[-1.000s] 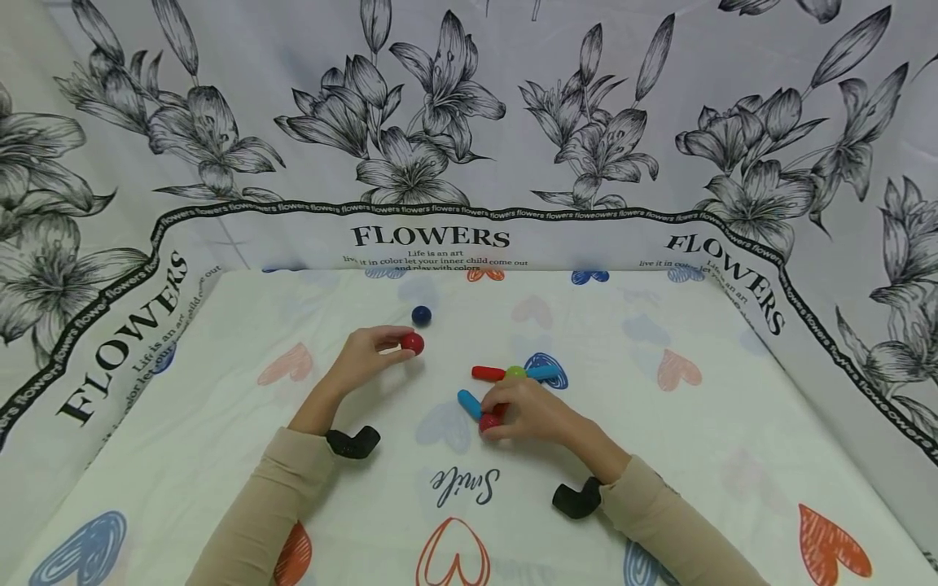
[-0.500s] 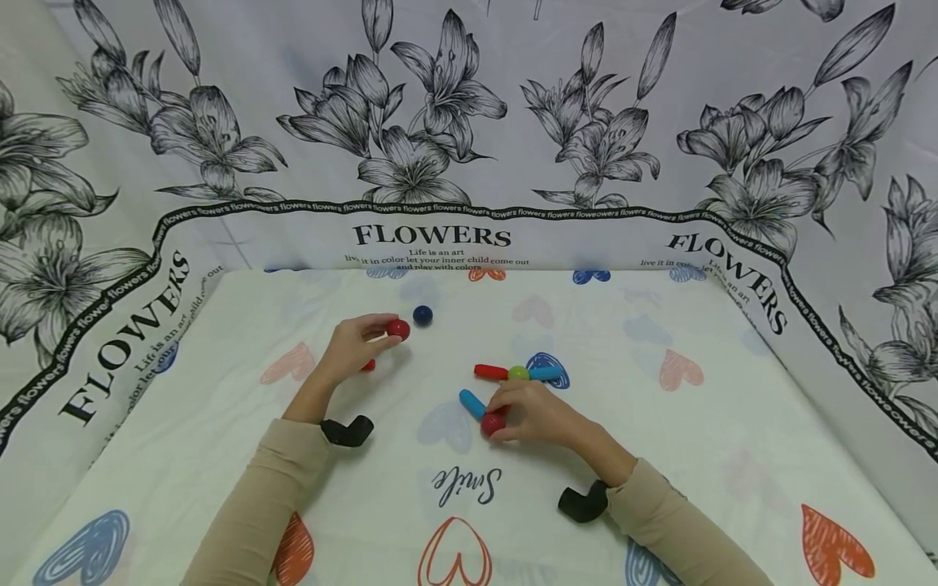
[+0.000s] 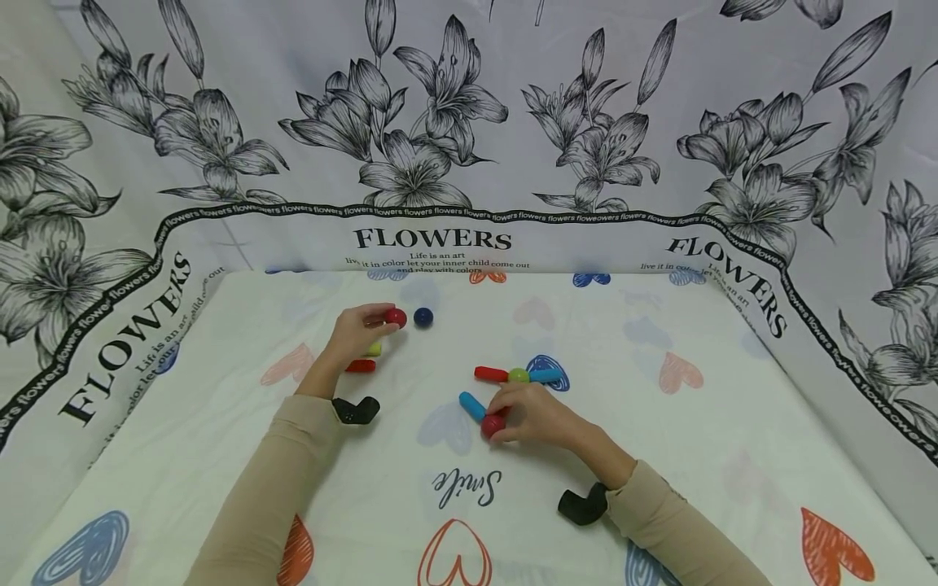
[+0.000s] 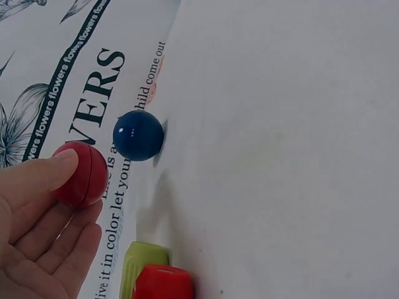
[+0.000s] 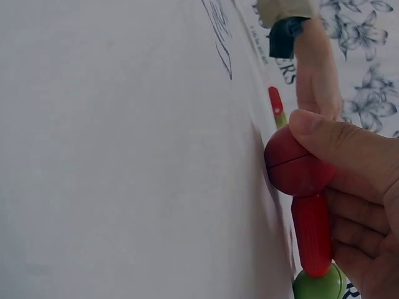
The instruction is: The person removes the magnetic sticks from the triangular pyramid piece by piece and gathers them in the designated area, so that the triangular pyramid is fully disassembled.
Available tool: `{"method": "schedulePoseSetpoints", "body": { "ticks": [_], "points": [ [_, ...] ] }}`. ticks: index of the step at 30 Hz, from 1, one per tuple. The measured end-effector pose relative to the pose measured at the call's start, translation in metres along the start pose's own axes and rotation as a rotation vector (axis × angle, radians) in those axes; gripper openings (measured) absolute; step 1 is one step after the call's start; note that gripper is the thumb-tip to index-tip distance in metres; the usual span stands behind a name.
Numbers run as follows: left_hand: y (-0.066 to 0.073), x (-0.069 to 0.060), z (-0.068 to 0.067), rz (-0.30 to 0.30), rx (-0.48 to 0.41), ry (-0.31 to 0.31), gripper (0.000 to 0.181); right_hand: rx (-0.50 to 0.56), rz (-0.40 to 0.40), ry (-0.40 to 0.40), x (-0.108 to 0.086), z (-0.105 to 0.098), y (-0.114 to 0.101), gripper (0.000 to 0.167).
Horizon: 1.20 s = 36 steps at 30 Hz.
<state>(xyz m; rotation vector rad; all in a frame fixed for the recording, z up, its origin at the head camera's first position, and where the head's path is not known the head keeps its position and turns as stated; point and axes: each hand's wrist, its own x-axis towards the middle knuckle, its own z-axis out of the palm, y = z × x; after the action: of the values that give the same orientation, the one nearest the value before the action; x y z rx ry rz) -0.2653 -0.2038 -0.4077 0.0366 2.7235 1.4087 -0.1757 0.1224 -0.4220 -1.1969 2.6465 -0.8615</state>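
Note:
My left hand [image 3: 355, 335] pinches a red ball [image 4: 81, 177] between thumb and fingers, just left of a dark blue ball [image 3: 423, 317] on the table. A lime stick [image 4: 142, 261] and a red stick [image 3: 361, 366] lie near that hand, partly covered by it in the head view. My right hand [image 3: 535, 413] grips another red ball [image 5: 296, 165], which meets a blue stick [image 3: 472, 404]. In the right wrist view a second red stick [image 5: 312, 237] runs from this ball to a green ball [image 5: 319, 283].
Beyond the right hand, a red stick [image 3: 491, 374] and a light blue stick [image 3: 545, 375] meet the green ball from either side. Black angular devices [image 3: 357, 410] sit at both wrists. A flower-printed cloth [image 3: 432, 171] hangs behind the table.
My left hand has moved away from me and slightly left with its red ball. The red and lime sticks have come into view beneath it. My right hand stays nearly still.

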Motion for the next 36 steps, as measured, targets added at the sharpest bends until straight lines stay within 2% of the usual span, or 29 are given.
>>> {"method": "schedulePoseSetpoints", "body": {
  "ticks": [2,8,15,27,36],
  "points": [
    [0.000,0.004,0.001,-0.028,-0.002,0.005,0.051,0.005,0.006,-0.003,0.000,0.000,0.000,0.031],
    [-0.003,0.017,0.007,-0.053,0.029,0.028,0.050,0.022,0.017,-0.012,0.001,0.000,-0.001,0.031],
    [-0.001,0.022,0.011,-0.113,0.041,0.039,0.050,0.024,0.034,-0.016,0.002,0.000,-0.003,0.031],
    [0.000,0.029,0.012,-0.109,0.073,0.032,0.050,0.040,0.030,-0.014,0.003,-0.003,-0.003,0.031],
    [-0.002,0.027,0.007,-0.061,0.112,0.058,0.051,0.044,0.024,-0.017,0.005,-0.004,-0.003,0.030]
  ]
}}
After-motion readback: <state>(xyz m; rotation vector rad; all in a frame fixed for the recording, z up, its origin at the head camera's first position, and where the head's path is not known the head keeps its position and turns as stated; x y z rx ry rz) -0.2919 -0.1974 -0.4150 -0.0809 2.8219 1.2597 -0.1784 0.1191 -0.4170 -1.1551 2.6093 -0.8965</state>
